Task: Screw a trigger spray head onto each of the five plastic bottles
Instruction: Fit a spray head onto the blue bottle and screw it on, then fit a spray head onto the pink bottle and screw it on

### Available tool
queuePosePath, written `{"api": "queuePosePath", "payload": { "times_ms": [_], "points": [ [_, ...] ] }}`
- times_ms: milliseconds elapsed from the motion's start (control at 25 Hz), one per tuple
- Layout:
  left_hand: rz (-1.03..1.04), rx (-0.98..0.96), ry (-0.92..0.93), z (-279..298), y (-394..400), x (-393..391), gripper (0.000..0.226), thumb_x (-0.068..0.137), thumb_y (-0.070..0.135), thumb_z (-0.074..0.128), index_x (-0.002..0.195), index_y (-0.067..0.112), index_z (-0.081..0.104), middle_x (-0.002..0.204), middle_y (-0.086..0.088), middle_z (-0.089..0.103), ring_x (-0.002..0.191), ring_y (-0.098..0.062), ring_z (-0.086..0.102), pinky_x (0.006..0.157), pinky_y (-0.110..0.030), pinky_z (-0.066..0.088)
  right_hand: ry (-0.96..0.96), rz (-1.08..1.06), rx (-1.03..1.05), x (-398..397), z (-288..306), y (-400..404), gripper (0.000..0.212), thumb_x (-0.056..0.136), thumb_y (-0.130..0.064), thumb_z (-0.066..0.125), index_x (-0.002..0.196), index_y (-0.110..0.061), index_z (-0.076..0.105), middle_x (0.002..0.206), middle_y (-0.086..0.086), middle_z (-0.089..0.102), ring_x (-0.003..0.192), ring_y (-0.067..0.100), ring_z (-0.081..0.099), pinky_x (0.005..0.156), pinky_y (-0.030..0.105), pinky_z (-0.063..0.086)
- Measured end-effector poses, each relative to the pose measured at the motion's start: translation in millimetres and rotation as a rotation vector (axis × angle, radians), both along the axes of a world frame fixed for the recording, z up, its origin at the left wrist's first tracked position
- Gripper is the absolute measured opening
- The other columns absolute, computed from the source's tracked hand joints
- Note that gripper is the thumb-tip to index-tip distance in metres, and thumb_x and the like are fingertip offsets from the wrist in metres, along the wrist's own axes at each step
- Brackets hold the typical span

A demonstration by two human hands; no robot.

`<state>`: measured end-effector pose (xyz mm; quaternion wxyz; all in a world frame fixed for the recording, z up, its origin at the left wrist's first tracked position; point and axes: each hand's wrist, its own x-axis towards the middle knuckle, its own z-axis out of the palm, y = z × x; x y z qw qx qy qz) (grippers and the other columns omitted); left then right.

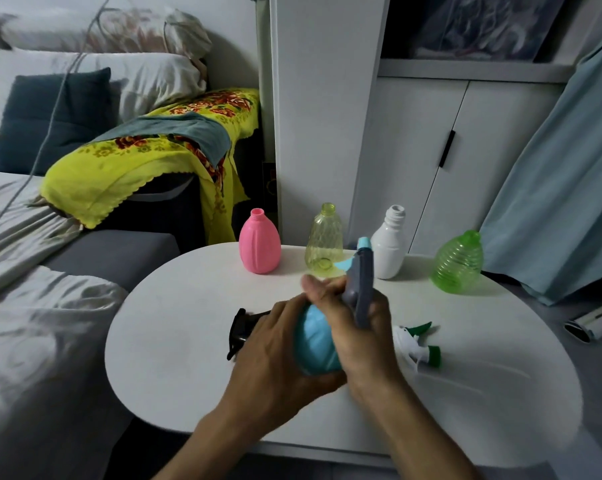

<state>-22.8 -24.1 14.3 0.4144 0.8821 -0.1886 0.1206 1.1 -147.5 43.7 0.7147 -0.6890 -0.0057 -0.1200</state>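
Blue plastic fills the middle of the frame: we hold a light blue bottle [315, 344] just above the white bench [174, 341], tilted, its body cupped in our left hand [275, 355], whose grip is wrapped closed around the lower part. Our right hand [358, 327] has its grip closed around the neck end, fingers curled over a grey trigger spray head [360, 282] that sits on the bottle; its pale blue nozzle and trigger point toward the upper centre of the frame. Whether the head is fully threaded on we cannot tell.

Across the far edge of the bench, four uncapped bottles stand upright in a row, apart from one another: a pink bottle [259, 242] at centre left, a clear yellow bottle [324, 237] next to it, a white bottle [389, 242] partly behind the spray head, and a ribbed green bottle [458, 261] furthest right.

Two loose spray heads lie on the bench near our hands: a black one [240, 330] just left of the left hand, partly hidden by it, and a white and green one [419, 344] just right of the right wrist.
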Motion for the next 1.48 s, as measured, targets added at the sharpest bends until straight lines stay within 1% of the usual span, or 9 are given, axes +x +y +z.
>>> {"api": "queuePosePath", "payload": {
  "times_ms": [160, 240, 400, 600, 840, 1120, 1240, 1360, 1480],
  "points": [
    [0.147, -0.122, 0.046, 7, 32, 21, 0.09, 0.049, 0.066, 0.076, 0.128, 0.039, 0.041, 0.114, 0.023, 0.056, 0.099, -0.002, 0.063, 0.073, -0.018, 0.059, 0.084, 0.195, -0.288, -2, -6, 1, 0.078, 0.059, -0.06, 0.081, 0.126, -0.038, 0.048, 0.124, -0.025, 0.052, 0.109, -0.003, 0.051, 0.069, -0.002, 0.041],
    [0.264, -0.206, 0.091, 13, 71, 50, 0.087, 0.044, 0.055, 0.085, 0.118, 0.044, 0.04, 0.106, 0.024, 0.055, 0.089, 0.003, 0.062, 0.058, -0.012, 0.055, 0.102, 0.188, -0.349, -2, -13, -6, 0.067, 0.071, -0.047, 0.082, 0.128, -0.041, 0.048, 0.134, -0.021, 0.049, 0.12, -0.001, 0.046, 0.077, 0.002, 0.037],
    [0.428, -0.457, 0.176, 1, 147, 122, 0.082, 0.057, 0.021, 0.094, 0.12, 0.031, 0.043, 0.108, 0.009, 0.06, 0.093, -0.007, 0.064, 0.064, -0.024, 0.058, 0.065, 0.274, -0.49, -7, -25, -10, 0.03, 0.078, -0.039, 0.076, 0.104, -0.038, 0.062, 0.115, -0.019, 0.063, 0.109, -0.004, 0.054, 0.081, 0.01, 0.041],
    [0.506, -0.478, 0.182, -41, 196, 193, 0.078, 0.061, 0.014, 0.092, 0.125, 0.024, 0.049, 0.105, 0.005, 0.062, 0.093, -0.012, 0.064, 0.077, -0.038, 0.058, -0.287, 0.198, -0.891, -5, -33, 2, 0.014, 0.07, -0.03, 0.071, 0.083, -0.028, 0.065, 0.091, -0.015, 0.067, 0.094, 0.011, 0.06, 0.078, 0.027, 0.049],
    [0.462, -0.443, 0.229, -72, 228, 232, 0.078, 0.062, 0.015, 0.091, 0.13, 0.027, 0.053, 0.113, 0.002, 0.066, 0.101, -0.014, 0.065, 0.08, -0.033, 0.056, -0.481, 0.277, -1.077, 2, -40, 7, 0.019, 0.056, -0.033, 0.075, 0.072, -0.026, 0.068, 0.082, -0.012, 0.07, 0.088, 0.016, 0.07, 0.07, 0.028, 0.051],
    [0.393, -0.446, 0.313, -73, 227, 227, 0.103, 0.045, 0.039, 0.096, 0.135, 0.03, 0.046, 0.122, 0.0, 0.064, 0.108, -0.017, 0.064, 0.086, -0.039, 0.057, -0.356, 0.402, -1.123, -1, -39, 4, 0.021, 0.056, -0.038, 0.073, 0.075, -0.03, 0.069, 0.08, -0.016, 0.069, 0.081, 0.013, 0.069, 0.066, 0.022, 0.054],
    [0.606, -0.429, 0.4, -74, 226, 196, 0.108, 0.057, 0.055, 0.088, 0.146, 0.024, 0.035, 0.144, -0.009, 0.05, 0.127, -0.026, 0.052, 0.104, -0.049, 0.047, -0.316, 0.406, -1.11, -5, -38, -2, 0.02, 0.061, -0.036, 0.072, 0.08, -0.028, 0.068, 0.08, -0.014, 0.069, 0.079, 0.013, 0.066, 0.063, 0.028, 0.056],
    [0.795, -0.282, 0.276, -64, 219, 137, 0.076, 0.074, 0.055, 0.075, 0.135, 0.019, 0.049, 0.132, -0.014, 0.055, 0.117, -0.031, 0.057, 0.094, -0.051, 0.052, -0.275, 0.394, -1.109, -7, -35, -7, 0.015, 0.077, -0.038, 0.066, 0.09, -0.03, 0.064, 0.088, -0.016, 0.066, 0.086, 0.008, 0.056, 0.073, 0.027, 0.047],
    [0.503, -0.016, 0.142, -38, 184, 92, 0.026, 0.084, 0.026, 0.076, 0.107, 0.024, 0.063, 0.105, -0.007, 0.067, 0.094, -0.024, 0.066, 0.075, -0.042, 0.058, -0.221, 0.41, -1.104, -7, -35, -11, 0.014, 0.091, -0.042, 0.054, 0.099, -0.032, 0.057, 0.1, -0.018, 0.062, 0.092, 0.006, 0.046, 0.083, 0.026, 0.038]
  ]
}}
